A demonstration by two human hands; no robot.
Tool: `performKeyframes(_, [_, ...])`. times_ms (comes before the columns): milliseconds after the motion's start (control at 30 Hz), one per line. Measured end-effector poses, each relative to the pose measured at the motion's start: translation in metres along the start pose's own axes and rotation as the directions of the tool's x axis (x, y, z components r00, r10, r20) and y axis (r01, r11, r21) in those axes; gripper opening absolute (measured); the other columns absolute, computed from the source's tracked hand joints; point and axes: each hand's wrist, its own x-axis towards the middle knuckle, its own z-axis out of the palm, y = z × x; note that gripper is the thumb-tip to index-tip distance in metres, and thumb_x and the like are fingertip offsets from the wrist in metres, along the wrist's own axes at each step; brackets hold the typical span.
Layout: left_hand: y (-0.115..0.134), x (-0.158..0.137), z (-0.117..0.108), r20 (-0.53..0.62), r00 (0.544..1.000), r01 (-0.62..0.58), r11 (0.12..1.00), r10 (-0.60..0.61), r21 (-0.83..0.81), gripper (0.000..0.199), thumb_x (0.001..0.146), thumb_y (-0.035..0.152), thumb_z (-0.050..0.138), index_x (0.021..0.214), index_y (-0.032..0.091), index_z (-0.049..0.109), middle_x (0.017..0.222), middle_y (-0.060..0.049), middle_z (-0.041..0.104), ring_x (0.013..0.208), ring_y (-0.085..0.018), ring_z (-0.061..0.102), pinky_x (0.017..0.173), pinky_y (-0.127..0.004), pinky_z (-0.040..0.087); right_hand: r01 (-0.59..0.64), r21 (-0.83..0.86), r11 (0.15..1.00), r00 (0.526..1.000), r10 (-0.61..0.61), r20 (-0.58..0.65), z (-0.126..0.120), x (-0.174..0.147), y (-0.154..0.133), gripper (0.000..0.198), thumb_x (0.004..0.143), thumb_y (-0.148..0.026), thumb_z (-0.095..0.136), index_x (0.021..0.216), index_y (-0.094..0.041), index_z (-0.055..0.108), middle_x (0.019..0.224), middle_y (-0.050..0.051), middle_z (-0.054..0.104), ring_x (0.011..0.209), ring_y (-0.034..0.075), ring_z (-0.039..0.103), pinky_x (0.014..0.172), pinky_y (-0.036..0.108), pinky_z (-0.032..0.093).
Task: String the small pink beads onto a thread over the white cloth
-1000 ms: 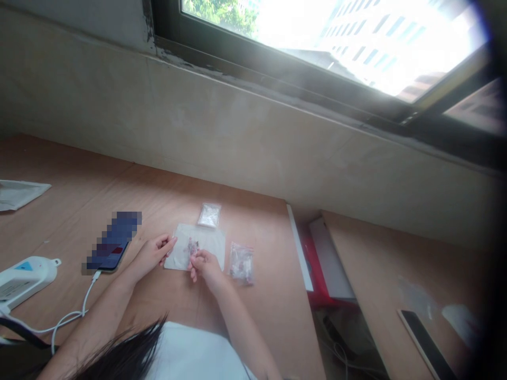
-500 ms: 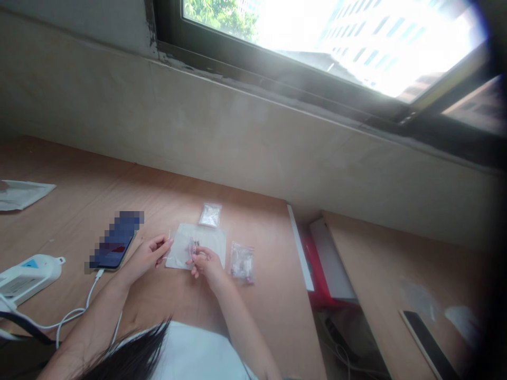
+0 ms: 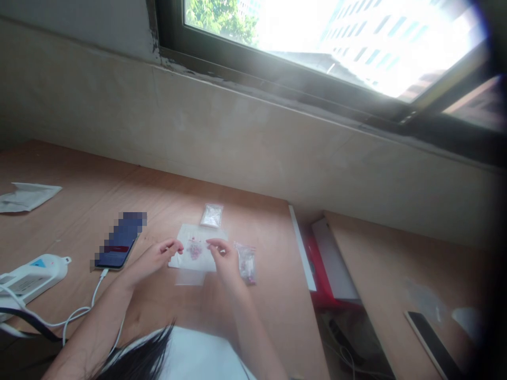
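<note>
A white sheet (image 3: 214, 264) lies on the wooden table under both hands. On it, between them, is a small cluster of pinkish pieces (image 3: 194, 250), too small to name. My left hand (image 3: 164, 252) is at the sheet's left edge, thumb and fingers pinched together. Over the right part of the sheet, my right hand (image 3: 225, 258) also has its thumb and forefinger pinched. What either pinch holds, if anything, cannot be made out. A flat clear plastic piece (image 3: 190, 277), apparently a small bag, lies at the sheet's near edge.
A clear bag with pale contents (image 3: 212, 216) lies beyond the sheet. Another clear bag of small parts (image 3: 247, 264) sits by my right wrist. Left are a phone (image 3: 119, 245) with a white cable, a power strip (image 3: 35, 274) and a white packet (image 3: 29, 197). A gap separates a second table (image 3: 380, 264).
My right hand has moved right, away from the sheet's middle. The pinkish pieces now show on the sheet, and the clear plastic piece now lies at its near edge. My left hand shifted slightly right.
</note>
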Motion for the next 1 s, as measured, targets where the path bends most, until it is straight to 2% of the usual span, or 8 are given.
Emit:
performKeyframes(100, [0.02, 0.009, 0.012, 0.037, 0.996, -0.077, 0.997, 0.076, 0.01, 0.031, 0.077, 0.044, 0.04, 0.066, 0.018, 0.054, 0.065, 0.002, 0.054, 0.063, -0.014, 0.047, 0.058, -0.02, 0.035, 0.05, -0.068, 0.996, 0.998, -0.053, -0.037, 0.0, -0.003, -0.002, 0.018, 0.068, -0.026, 0.051, 0.082, -0.021, 0.061, 0.075, 0.001, 0.061, 0.064, 0.014, 0.05, 0.06, 0.026, 0.038])
performKeyframes(200, [0.028, 0.015, 0.017, 0.05, 0.992, -0.112, 0.994, 0.112, 0.0, 0.032, 0.076, 0.043, 0.039, 0.063, 0.018, 0.053, 0.066, 0.0, 0.056, 0.066, -0.016, 0.049, 0.063, -0.022, 0.037, -0.001, -0.064, 0.998, 0.996, -0.004, -0.088, -0.004, -0.002, 0.002, 0.022, 0.067, -0.03, 0.053, 0.085, -0.02, 0.058, 0.076, 0.002, 0.058, 0.065, 0.014, 0.049, 0.059, 0.026, 0.038])
performKeyframes(300, [0.027, 0.018, 0.017, 0.057, 0.99, -0.128, 0.992, 0.128, 0.006, 0.033, 0.074, 0.044, 0.041, 0.063, 0.017, 0.055, 0.069, -0.002, 0.059, 0.071, -0.019, 0.052, 0.067, -0.025, 0.038, -0.063, 0.011, 0.998, 0.998, 0.063, 0.007, -0.008, -0.002, 0.005, 0.02, 0.068, -0.035, 0.053, 0.076, -0.017, 0.056, 0.076, 0.004, 0.057, 0.068, 0.015, 0.05, 0.059, 0.026, 0.038])
performKeyframes(400, [0.023, 0.018, 0.018, 0.041, 0.992, -0.124, 0.992, 0.123, 0.027, 0.032, 0.073, 0.044, 0.043, 0.062, 0.017, 0.055, 0.067, -0.002, 0.058, 0.07, -0.019, 0.051, 0.068, -0.026, 0.038, -0.071, 0.032, 0.997, 0.995, 0.068, 0.07, -0.008, -0.004, 0.008, 0.018, 0.069, -0.034, 0.051, 0.066, -0.016, 0.054, 0.069, 0.002, 0.056, 0.064, 0.013, 0.049, 0.06, 0.025, 0.037])
performKeyframes(567, [0.015, 0.018, 0.021, 0.093, 0.989, -0.114, 0.994, 0.113, 0.001, 0.032, 0.074, 0.043, 0.041, 0.059, 0.018, 0.053, 0.061, 0.001, 0.053, 0.061, -0.014, 0.047, 0.058, -0.023, 0.037, -0.047, -0.014, 0.999, 0.999, 0.046, -0.012, -0.001, -0.003, 0.016, 0.012, 0.067, -0.028, 0.051, 0.062, -0.017, 0.05, 0.061, -0.001, 0.051, 0.061, 0.013, 0.047, 0.058, 0.024, 0.035])
performKeyframes(667, [0.012, 0.019, 0.023, 0.141, 0.98, -0.133, 0.99, 0.138, -0.041, 0.031, 0.076, 0.042, 0.04, 0.063, 0.017, 0.053, 0.062, 0.002, 0.051, 0.06, -0.013, 0.046, 0.055, -0.021, 0.035, -0.029, -0.024, 0.999, 1.0, 0.028, -0.011, 0.001, -0.002, 0.014, 0.012, 0.067, -0.028, 0.051, 0.062, -0.017, 0.049, 0.062, -0.001, 0.052, 0.061, 0.013, 0.048, 0.059, 0.024, 0.035])
performKeyframes(900, [0.015, 0.019, 0.026, 0.123, 0.973, -0.191, 0.981, 0.194, -0.035, 0.028, 0.077, 0.037, 0.041, 0.062, 0.017, 0.054, 0.066, 0.001, 0.055, 0.07, -0.015, 0.05, 0.066, -0.023, 0.036, -0.046, 0.099, 0.994, 0.973, 0.023, 0.229, 0.002, -0.011, 0.001, 0.019, 0.072, -0.035, 0.049, 0.071, -0.017, 0.055, 0.072, 0.002, 0.057, 0.068, 0.013, 0.051, 0.063, 0.024, 0.036])
performKeyframes(1000, [0.014, 0.018, 0.029, 0.153, 0.97, -0.181, 0.982, 0.187, -0.053, 0.028, 0.077, 0.037, 0.04, 0.062, 0.017, 0.053, 0.067, 0.001, 0.054, 0.072, -0.015, 0.05, 0.067, -0.023, 0.035, -0.055, 0.085, 0.995, 0.987, 0.042, 0.154, 0.003, -0.01, 0.008, 0.015, 0.069, -0.03, 0.053, 0.064, -0.016, 0.054, 0.064, 0.001, 0.056, 0.063, 0.013, 0.05, 0.061, 0.024, 0.036])
